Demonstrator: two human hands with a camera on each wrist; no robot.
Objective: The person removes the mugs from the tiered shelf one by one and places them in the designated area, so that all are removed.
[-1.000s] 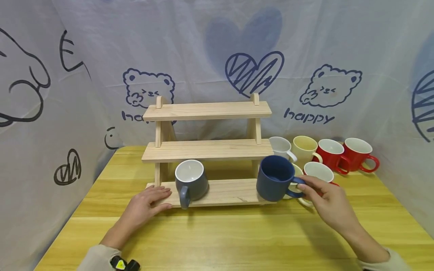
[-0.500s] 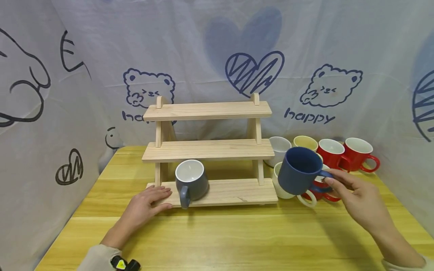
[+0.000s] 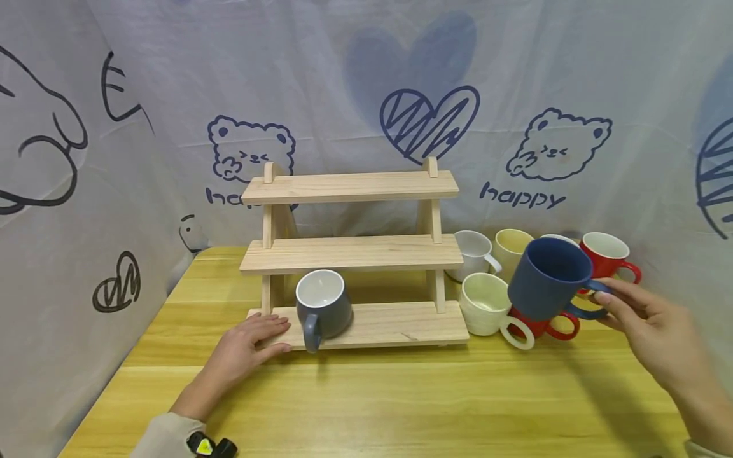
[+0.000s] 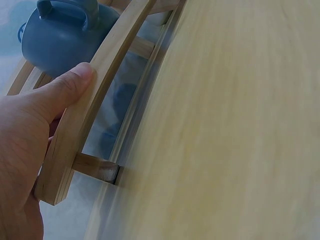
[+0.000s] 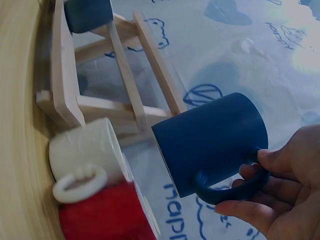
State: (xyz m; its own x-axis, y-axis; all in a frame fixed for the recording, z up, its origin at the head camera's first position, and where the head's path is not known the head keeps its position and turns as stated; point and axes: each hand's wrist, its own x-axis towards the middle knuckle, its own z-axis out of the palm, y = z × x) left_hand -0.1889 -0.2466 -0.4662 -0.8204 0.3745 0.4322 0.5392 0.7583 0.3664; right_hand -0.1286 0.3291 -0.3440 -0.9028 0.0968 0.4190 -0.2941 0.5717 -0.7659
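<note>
In the head view my right hand [image 3: 664, 331] holds a dark blue mug [image 3: 546, 280] by its handle, in the air above the mugs at the right. The right wrist view shows my thumb and fingers gripping that handle [image 5: 232, 192]. My left hand [image 3: 243, 350] rests on the left end of the bottom board of a three-tier wooden shelf [image 3: 366, 327]. In the left wrist view its thumb [image 4: 75, 80] lies along the board; the other fingers are mostly hidden there. A grey-blue mug [image 3: 329, 312] with a white inside stands on that board, handle forward.
Right of the shelf stand a pale cream mug [image 3: 481, 308], a white mug [image 3: 472, 251], a yellow mug [image 3: 509, 245] and red mugs, including one at the far right [image 3: 604, 257]. A printed cloth [image 3: 343, 76] hangs behind the wooden table [image 3: 366, 401].
My right hand has carried the dark blue mug rightward and slightly up, from the shelf's right end to over the red mugs. The left hand and the grey-blue mug have stayed put.
</note>
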